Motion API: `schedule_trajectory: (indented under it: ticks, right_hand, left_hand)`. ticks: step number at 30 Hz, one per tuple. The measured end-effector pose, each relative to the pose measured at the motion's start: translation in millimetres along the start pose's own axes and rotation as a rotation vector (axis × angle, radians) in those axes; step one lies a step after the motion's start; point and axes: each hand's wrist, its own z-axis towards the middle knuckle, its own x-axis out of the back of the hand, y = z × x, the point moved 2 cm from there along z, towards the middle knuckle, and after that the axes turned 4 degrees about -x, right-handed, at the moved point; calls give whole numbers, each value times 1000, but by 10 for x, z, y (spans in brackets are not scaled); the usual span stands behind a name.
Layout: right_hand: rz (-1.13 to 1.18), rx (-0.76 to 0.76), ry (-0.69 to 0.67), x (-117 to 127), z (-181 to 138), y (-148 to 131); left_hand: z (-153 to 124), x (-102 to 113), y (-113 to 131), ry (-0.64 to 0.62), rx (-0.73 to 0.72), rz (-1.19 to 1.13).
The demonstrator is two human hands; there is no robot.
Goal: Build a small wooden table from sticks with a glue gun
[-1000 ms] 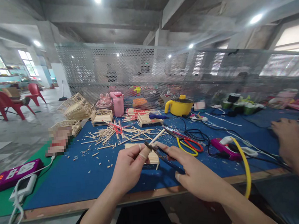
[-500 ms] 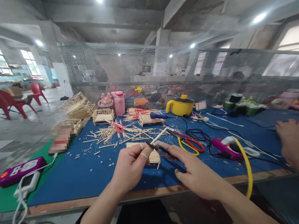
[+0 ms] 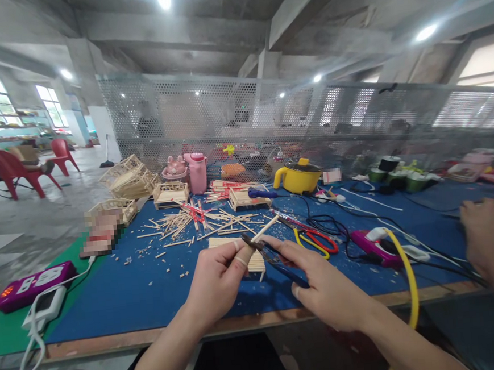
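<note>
Between thumb and fingers my left hand (image 3: pixel 219 272) pinches a thin wooden stick (image 3: pixel 269 227) that slants up to the right. My right hand (image 3: pixel 323 281) is closed around the dark blue handles of a pair of pliers (image 3: pixel 285 268). The jaws of the pliers lie across the stick, close to my left fingertips. Beneath both hands is a small panel of wooden sticks (image 3: pixel 255 262) on the blue mat, partly hidden by them. Loose wooden sticks (image 3: pixel 177 222) are heaped beyond my left hand.
Scissors with red and yellow handles (image 3: pixel 320 242) lie right of the pliers. Behind stand a yellow pot (image 3: pixel 300 178), a pink bottle (image 3: pixel 197 172) and small wooden stick models (image 3: pixel 171 195). A purple power strip (image 3: pixel 375 246) trails cables. Another person's hand (image 3: pixel 485 223) rests at the far right.
The stick and the plier jaws have shifted very slightly, the stick now lying a little flatter. Both hands keep their grip in nearly the same place.
</note>
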Motion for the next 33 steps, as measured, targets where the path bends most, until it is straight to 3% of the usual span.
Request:
schedule_trajectory:
  ticks: [7,12,17,21,23,25,29,31,33]
  right_hand:
    - [7,-2,-25,35,-15,62]
    - [-29,-20,-44,-29,-47,69]
    - [-118,0,114,-194,-74,75]
    - [-393,-30,302,-202,-82,112]
    - [-474,-43,326,-192,-68,109]
    - [-375,-70,260,-192,-44,100]
    - [109,-228,98,-112,19,178]
    - [245,-312,124,-4,82,313]
    - [135,-349,212,91,195,501]
  left_hand:
    - [-79,-94,32,-71,52,-170]
    - [-78,-108,2,25,98,96]
    - [-83,-104,-59,44,118,155]
    - [-59,-124,-111,38,193,106]
    - [-26,-142,-145,23,238,92]
    - [-1,-138,-165,18,246,114]
    - [-83,2,-169,17,213,143]
    - [-200,129,-177,38,202,132]
    - [-327,257,-206,104,194,147]
